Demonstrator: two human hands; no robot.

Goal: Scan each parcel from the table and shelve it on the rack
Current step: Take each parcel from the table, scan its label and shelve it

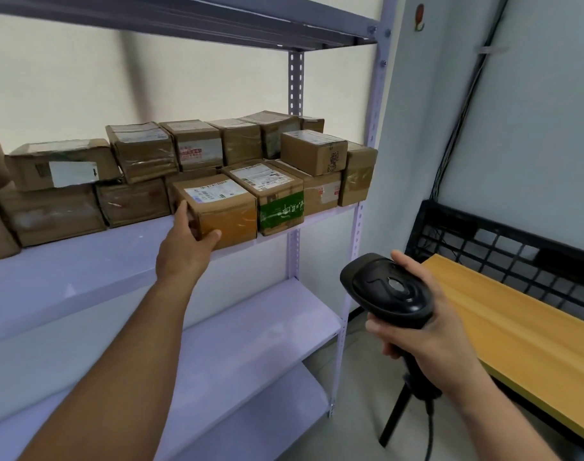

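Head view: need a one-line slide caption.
Left hand sets a brown cardboard parcel on the lilac metal rack shelf; right hand holds the black handheld barcode scanner.

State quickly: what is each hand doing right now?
Left hand: gripping the cardboard parcel on the shelf.
Right hand: closed around the barcode scanner.

Parcel stockrm, steel rack (295, 81), boxes (312, 154)

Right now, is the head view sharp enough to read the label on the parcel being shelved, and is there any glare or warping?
Head view: the label on the parcel under the left hand is too soft to read; tape on neighbouring boxes shows glare; the rack post bows from wide-angle distortion; the scanner in the right hand is fairly sharp.
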